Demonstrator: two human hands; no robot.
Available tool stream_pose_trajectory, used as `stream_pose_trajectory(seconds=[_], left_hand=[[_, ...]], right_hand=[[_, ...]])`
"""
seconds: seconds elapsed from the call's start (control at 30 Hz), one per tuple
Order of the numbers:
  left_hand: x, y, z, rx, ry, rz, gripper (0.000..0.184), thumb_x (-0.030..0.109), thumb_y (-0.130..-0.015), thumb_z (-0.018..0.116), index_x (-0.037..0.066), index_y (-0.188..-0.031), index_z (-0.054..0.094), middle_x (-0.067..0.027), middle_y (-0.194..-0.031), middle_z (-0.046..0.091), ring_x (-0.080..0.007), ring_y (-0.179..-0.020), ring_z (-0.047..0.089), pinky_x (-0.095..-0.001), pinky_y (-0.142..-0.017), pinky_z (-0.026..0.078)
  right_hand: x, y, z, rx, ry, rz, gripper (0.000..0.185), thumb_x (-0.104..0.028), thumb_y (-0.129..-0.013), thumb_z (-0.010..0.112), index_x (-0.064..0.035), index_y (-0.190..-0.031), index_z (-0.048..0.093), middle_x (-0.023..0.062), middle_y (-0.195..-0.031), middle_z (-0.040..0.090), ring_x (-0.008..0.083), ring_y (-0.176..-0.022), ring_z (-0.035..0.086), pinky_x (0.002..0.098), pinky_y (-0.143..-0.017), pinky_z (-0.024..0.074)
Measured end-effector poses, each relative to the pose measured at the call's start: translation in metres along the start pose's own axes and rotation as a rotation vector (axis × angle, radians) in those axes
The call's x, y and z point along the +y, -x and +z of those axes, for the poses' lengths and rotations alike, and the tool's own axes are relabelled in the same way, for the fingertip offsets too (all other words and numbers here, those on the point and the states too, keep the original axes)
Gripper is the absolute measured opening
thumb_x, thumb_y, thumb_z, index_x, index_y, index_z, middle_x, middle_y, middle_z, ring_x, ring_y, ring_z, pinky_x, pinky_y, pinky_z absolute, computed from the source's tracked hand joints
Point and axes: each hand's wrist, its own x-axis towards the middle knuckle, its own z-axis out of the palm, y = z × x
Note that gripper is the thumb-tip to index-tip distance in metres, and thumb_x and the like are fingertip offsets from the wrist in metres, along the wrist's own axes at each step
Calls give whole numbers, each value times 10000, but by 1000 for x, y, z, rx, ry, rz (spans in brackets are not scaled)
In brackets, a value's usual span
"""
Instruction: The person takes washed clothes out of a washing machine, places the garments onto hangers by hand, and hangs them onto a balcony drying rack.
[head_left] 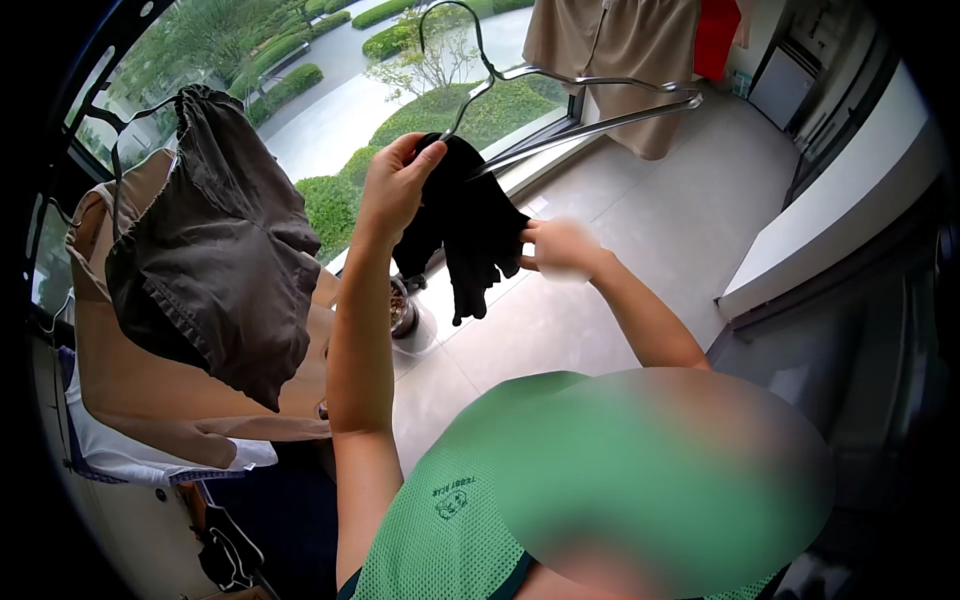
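Note:
A black garment (460,220) hangs in front of me at the left end of a metal hanger (590,128), whose hook points up. My left hand (400,180) is closed at the garment's top edge, thumb and fingers pinching the cloth beside the hanger's neck. My right hand (565,248) is at the garment's right edge, its fingertips closed on the cloth; the rest of that hand is blurred. The right part of the hanger is bare. The garment's lower edge hangs in loose folds.
Dark grey shorts (225,240) and a tan garment (110,340) hang at the left. Beige clothing (625,60) and a red item (715,38) hang at the top. A pot (402,308) stands on the floor by the window. A white ledge (840,190) is at the right.

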Motion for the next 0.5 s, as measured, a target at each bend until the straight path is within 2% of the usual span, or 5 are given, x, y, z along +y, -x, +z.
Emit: stream_pose_trajectory(seconds=[0.07,0.13,0.3,0.43,0.5], left_hand=[[-11,2,-23,-17,52,-44,215,194,-865,557,10,-973,580,12,-712,565,-43,-557,534,-174,-459,447],[-40,1,-47,-5,38,-119,226,198,-870,549,10,-994,567,-8,-770,578,-66,-574,565,-204,-517,511],[-96,12,-53,-134,119,-266,239,200,-873,545,9,-1017,533,-34,-809,574,-133,-619,631,-232,-540,535],[-100,4,-39,-165,101,-267,276,213,-870,549,-6,-1036,524,-45,-805,574,-133,-599,627,-228,-521,531],[-98,-1,-28,-169,123,-260,286,214,-872,546,-11,-1047,520,-49,-807,575,-130,-587,624,-226,-514,529]], right_hand=[[30,12,1,291,108,103,195,-162,-740,541,-63,-906,572,67,-913,575,243,-774,573,324,-694,474],[47,31,-15,454,-176,41,175,-161,-729,576,-49,-864,575,83,-862,583,241,-744,577,334,-674,477],[50,57,-50,738,-481,173,147,-142,-742,594,-11,-789,545,43,-603,521,110,-550,491,248,-547,428],[49,58,-58,1121,-946,130,358,-388,-819,609,-41,-886,547,-67,-526,386,18,-471,325,181,-435,271],[41,71,-74,1141,-825,126,322,-367,-840,588,-52,-894,551,-73,-526,374,16,-472,314,183,-435,264]])
